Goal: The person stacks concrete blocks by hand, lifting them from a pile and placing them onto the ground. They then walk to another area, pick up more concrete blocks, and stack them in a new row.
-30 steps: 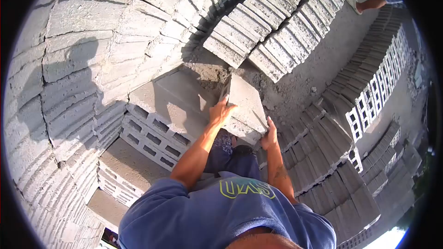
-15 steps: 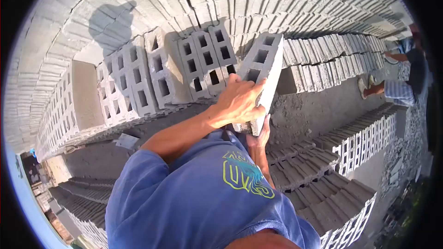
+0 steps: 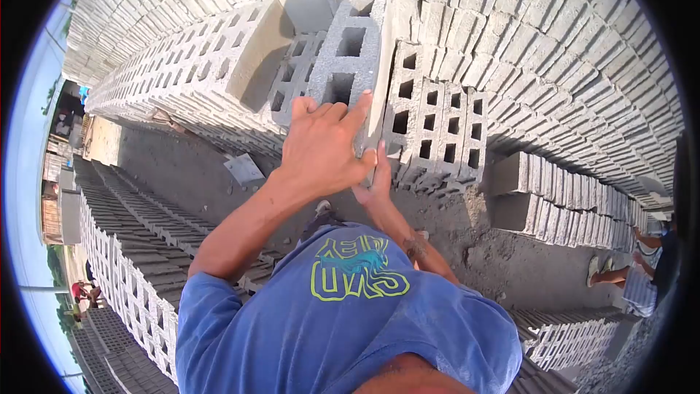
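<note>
A grey hollow concrete block [image 3: 346, 64] is held in both hands, tilted, with its row of square holes facing up. My left hand [image 3: 321, 142] grips its near end from above, fingers bent over the edge by the nearest hole. Lower down, my right hand [image 3: 375, 181] is closed against the block's right side near its bottom end; part of its grip is hidden. Just left of the held block sit hollow blocks [image 3: 290, 73] in the shaded gap of a stacked row. To its right, several more blocks [image 3: 440, 128] stand side by side with holes up.
A high wall of stacked blocks [image 3: 503, 36] rises ahead. Behind me on the left runs a long block row [image 3: 124, 277]; another low stack [image 3: 554, 197] stands right. A flat pale piece [image 3: 244, 169] lies on the ground. Another person's leg [image 3: 616, 277] shows at far right.
The held block has moved left along the row, from the right end of the standing blocks to the shaded gap. My view has turned left with it. Both hands keep their grip.
</note>
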`<state>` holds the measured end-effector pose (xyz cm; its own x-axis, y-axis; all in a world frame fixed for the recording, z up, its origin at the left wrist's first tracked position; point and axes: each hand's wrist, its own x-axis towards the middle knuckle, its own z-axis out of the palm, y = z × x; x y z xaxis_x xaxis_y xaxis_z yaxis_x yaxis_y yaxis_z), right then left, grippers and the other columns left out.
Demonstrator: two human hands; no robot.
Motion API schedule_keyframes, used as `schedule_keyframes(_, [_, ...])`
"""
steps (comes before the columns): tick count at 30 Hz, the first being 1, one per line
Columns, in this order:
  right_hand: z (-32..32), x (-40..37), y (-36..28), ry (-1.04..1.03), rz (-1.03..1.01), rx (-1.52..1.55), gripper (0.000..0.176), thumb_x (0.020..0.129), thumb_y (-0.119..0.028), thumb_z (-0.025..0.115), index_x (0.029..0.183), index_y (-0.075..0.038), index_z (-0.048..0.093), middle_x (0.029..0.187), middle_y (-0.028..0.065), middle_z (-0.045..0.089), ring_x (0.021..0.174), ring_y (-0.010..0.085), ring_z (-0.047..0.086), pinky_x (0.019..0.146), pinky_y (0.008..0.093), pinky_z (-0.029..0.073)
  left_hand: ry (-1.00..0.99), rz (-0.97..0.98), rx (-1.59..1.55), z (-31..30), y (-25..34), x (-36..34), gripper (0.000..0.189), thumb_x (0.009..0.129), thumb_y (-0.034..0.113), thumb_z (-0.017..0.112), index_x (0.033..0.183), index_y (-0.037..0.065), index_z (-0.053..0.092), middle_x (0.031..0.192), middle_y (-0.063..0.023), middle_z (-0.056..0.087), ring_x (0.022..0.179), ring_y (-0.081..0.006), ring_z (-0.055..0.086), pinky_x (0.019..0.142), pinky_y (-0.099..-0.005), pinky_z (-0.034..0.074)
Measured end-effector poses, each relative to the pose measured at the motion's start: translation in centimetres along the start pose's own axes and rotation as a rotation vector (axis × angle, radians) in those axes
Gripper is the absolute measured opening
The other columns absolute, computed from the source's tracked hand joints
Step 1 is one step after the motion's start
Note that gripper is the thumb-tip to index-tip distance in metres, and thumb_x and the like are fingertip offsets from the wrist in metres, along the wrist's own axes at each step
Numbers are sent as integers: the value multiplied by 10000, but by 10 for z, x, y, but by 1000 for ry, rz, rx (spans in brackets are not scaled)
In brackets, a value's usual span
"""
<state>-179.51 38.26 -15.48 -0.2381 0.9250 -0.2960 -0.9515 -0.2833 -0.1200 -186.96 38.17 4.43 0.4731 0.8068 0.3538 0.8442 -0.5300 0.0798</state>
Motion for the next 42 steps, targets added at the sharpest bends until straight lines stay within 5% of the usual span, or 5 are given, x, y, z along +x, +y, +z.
schedule_keyframes(13, [7,163,239,-70,107,28,598,924,-478,444,1350,-64,374,1355,113,431,1245,263,418,1037,413,318,-155,-108,112,-2,-264,-61,656,623,293,666,1215,38,550,717,-94,588,636,-236,506,745,-363,328])
schedule_keyframes(17, [-22,143,211,40,-83,-1090,853,878,-458,536,1413,67,126,1472,260,147,1389,328,147,1103,445,158,-7,-13,19,19,-295,-102,641,613,262,661,1208,48,558,684,-69,553,604,-213,480,710,-368,322])
schedule_keyframes(20, [40,107,197,-682,-463,-1911,1206,625,-411,780,1418,44,-5,1463,311,29,1379,427,59,1073,586,72,57,12,-38,33,-308,-126,627,603,241,646,1195,48,567,629,-29,445,589,-186,452,647,-373,295])
schedule_keyframes(32, [-14,211,231,-616,-458,-1623,924,788,-307,681,1411,24,86,1400,220,311,1348,286,248,1134,373,71,45,38,-86,61,-339,-108,577,620,240,642,1157,37,584,641,-35,461,599,-184,463,623,-356,306])
schedule_keyframes(42, [35,284,175,-556,-824,-1783,916,804,-203,614,1413,73,-12,1471,303,47,1379,417,73,1120,436,99,235,41,-102,112,-376,-24,620,583,270,654,1166,70,588,689,-61,550,679,-202,527,697,-381,338])
